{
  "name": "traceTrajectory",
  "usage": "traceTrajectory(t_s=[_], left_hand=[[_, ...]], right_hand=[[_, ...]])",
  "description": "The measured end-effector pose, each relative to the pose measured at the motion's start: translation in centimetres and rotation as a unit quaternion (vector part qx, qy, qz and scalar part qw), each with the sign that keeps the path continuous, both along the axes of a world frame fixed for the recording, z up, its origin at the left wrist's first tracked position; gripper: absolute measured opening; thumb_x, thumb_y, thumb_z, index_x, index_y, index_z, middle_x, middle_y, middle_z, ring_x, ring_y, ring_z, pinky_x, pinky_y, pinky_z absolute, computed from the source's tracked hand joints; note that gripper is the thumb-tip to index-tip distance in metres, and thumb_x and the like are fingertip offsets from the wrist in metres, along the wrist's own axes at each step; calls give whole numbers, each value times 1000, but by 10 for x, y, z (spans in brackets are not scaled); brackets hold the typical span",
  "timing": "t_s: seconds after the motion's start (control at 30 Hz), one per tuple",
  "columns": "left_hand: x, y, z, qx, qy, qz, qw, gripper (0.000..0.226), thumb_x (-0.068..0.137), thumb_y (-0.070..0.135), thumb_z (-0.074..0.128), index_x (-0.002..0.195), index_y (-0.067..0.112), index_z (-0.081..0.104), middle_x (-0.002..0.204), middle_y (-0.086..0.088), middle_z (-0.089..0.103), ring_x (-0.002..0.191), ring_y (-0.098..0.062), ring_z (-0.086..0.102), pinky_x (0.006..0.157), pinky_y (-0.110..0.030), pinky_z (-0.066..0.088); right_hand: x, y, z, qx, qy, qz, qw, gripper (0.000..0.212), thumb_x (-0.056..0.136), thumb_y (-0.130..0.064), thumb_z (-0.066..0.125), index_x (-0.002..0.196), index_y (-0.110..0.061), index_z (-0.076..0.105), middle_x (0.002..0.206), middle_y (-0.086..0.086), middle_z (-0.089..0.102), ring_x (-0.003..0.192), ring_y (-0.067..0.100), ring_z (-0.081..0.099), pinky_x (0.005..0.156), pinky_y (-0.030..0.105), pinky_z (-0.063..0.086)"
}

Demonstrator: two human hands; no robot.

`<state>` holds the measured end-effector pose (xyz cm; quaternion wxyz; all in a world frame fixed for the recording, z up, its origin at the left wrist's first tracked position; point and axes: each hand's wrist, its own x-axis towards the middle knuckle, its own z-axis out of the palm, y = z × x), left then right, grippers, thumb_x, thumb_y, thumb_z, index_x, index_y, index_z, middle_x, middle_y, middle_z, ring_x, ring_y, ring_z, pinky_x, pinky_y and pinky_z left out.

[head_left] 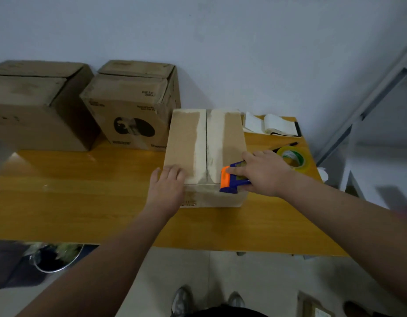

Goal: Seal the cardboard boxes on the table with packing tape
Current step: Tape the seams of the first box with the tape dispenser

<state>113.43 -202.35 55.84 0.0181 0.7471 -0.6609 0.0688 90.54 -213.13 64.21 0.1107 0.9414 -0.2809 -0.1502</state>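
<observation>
Closed brown box [186, 138] bears a blue-orange tape dispenser [230, 179] at its near-right edge.

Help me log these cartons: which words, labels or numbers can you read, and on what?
"Shee": low on the front of the printed box; the rest is hidden behind the front box.
Other print on the printed box, the front box's near side, the left box and the tape roll: too blurred to read.

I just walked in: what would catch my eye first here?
The bright orange and blue tape dispenser stands out, gripped by the right hand at the near right edge of the nearest box on the wooden table. The left hand lies flat on that box's near left corner. A printed box and a plain box stand at the back left.
</observation>
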Motion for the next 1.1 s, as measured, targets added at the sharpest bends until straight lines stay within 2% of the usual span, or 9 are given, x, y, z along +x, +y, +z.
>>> traceTrajectory(t_s=[0.2,0.37,0.43,0.57,0.67,0.8,1.03,1.1], left_hand=[[-48,-21,1,15,31,-59,998,54,84,29,58,133,26,36,137,2,41,128,-21,34,107,-44,19],[-63,-30,-1,-12,6,-59,998,27,92,30,45,119,25,49,122,7,53,121,-17,42,102,-47,19],[-66,-31,0,-20,-3,-65,998,26,90,29,40,113,23,53,113,6,58,113,-17,47,98,-47,22],[-70,-30,-1,-31,-18,-72,997,23,84,25,55,106,19,59,103,3,62,102,-20,53,91,-46,33],[-69,-32,-3,0,-20,-57,998,27,86,29,53,111,20,55,112,4,58,109,-18,48,93,-44,29],[-69,-35,-4,5,-26,-41,999,30,85,34,53,111,21,52,113,6,57,109,-18,45,92,-44,27],[-77,-30,-9,-22,-16,-11,1000,34,86,31,53,119,19,49,121,3,54,117,-18,44,98,-47,25],[-80,-27,-9,-27,-15,-5,1000,43,87,31,52,127,18,45,129,1,50,123,-20,40,100,-49,23]], right_hand=[[-6,-3,-5,20,-17,-8,1000,60,90,-62,40,145,-43,22,124,8,44,107,29,49,87,39,38],[-10,-3,-9,18,-30,-2,999,61,91,-60,39,146,-44,17,122,8,46,109,29,48,90,39,37],[-10,-5,-9,14,-31,-1,999,61,91,-59,40,146,-44,17,122,9,45,110,30,47,91,40,36],[-10,-5,-8,24,-28,7,999,63,92,-57,42,147,-43,15,123,9,45,110,29,47,91,39,37],[-34,-15,4,44,-54,12,998,68,87,-63,43,146,-47,13,122,7,44,107,27,48,85,37,39],[-85,-32,15,5,-35,12,999,73,86,-61,50,145,-49,10,127,3,41,110,22,45,87,34,35],[-83,-32,-2,0,-36,4,999,69,89,-56,49,145,-47,11,126,5,42,111,25,45,89,37,36],[-83,-31,-9,-3,-35,2,999,68,89,-56,48,145,-47,11,125,5,43,109,25,46,90,37,36]])
